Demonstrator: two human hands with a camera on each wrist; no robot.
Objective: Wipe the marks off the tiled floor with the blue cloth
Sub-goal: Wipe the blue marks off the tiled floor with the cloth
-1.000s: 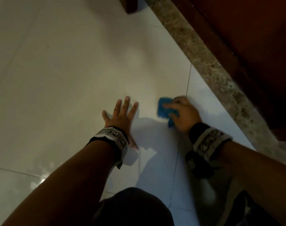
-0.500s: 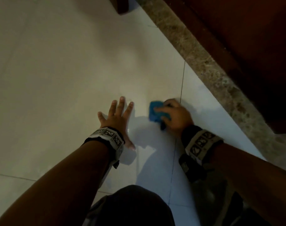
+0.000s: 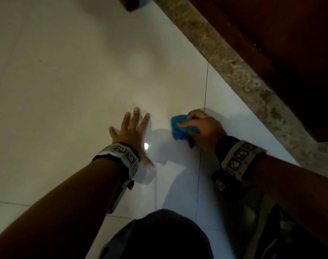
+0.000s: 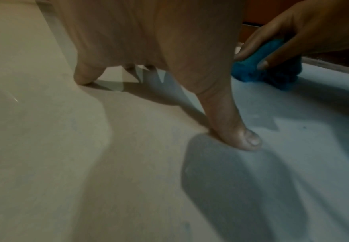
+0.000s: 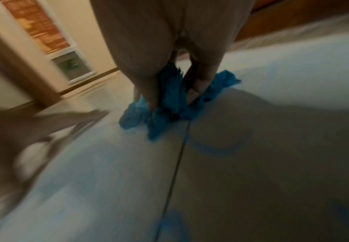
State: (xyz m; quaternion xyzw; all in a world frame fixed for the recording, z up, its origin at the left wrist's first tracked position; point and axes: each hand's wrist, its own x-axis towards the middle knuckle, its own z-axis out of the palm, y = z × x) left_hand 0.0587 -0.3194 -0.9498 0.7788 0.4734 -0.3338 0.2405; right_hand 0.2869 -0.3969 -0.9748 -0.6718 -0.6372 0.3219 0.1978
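Observation:
A crumpled blue cloth (image 3: pixel 180 128) lies on the pale tiled floor (image 3: pixel 84 81), held by my right hand (image 3: pixel 200 126), whose fingers curl over it and press it down beside a tile joint (image 3: pixel 206 86). In the right wrist view the blue cloth (image 5: pixel 169 98) bunches under the fingers (image 5: pixel 198 85), and faint blue marks (image 5: pixel 221 147) show on the tile near it. My left hand (image 3: pixel 131 128) lies flat on the floor to the left of the cloth, fingers spread. In the left wrist view its thumb (image 4: pixel 237 131) presses the tile, with the cloth (image 4: pixel 262 68) beyond.
A speckled stone strip (image 3: pixel 234 68) runs diagonally along the right, with dark wooden furniture (image 3: pixel 290 43) above it. A dark wooden leg (image 3: pixel 131 4) stands at the top. My dark-clothed knee (image 3: pixel 159 236) is at the bottom. Open tile stretches to the left.
My right hand has slid the cloth back and forth a short way beside the tile joint. The left hand has stayed planted flat on the floor.

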